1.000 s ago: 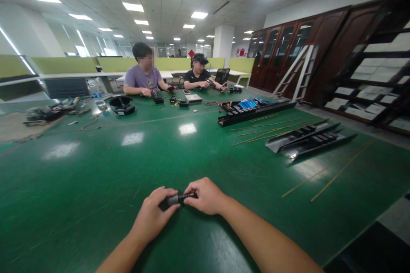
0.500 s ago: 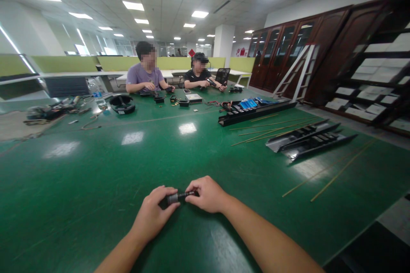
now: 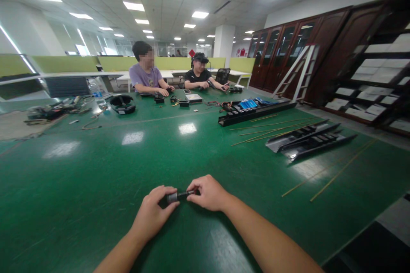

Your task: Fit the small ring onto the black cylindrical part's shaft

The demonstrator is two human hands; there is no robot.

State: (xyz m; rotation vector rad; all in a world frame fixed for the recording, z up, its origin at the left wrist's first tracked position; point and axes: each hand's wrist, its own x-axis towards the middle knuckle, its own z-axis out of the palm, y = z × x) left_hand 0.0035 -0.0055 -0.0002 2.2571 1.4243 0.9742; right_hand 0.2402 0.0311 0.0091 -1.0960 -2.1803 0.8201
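A small dark cylinder with a grey band (image 3: 173, 197) lies level between my hands, low over the green tabletop (image 3: 105, 179). My left hand (image 3: 153, 209) curves round its thicker grey end, thumb below and fingers above. At the thin dark end, my right hand (image 3: 206, 194) pinches it between thumb and fingertips. Its exact kind is too small to make out, and both ends are partly hidden by my fingers.
Black metal channels (image 3: 320, 143) and thin yellowish rods (image 3: 339, 175) lie to the right. A longer channel (image 3: 253, 117) holds blue-wrapped parts. Across the table sit two people (image 3: 145, 74), near small black boxes (image 3: 184, 103). A black headset (image 3: 122, 105) rests at far left.
My right fingertips have shifted very slightly along the cylinder's thin end; my left hand stays put. Across the table, one person leans a little right and the other's hand reaches further right.
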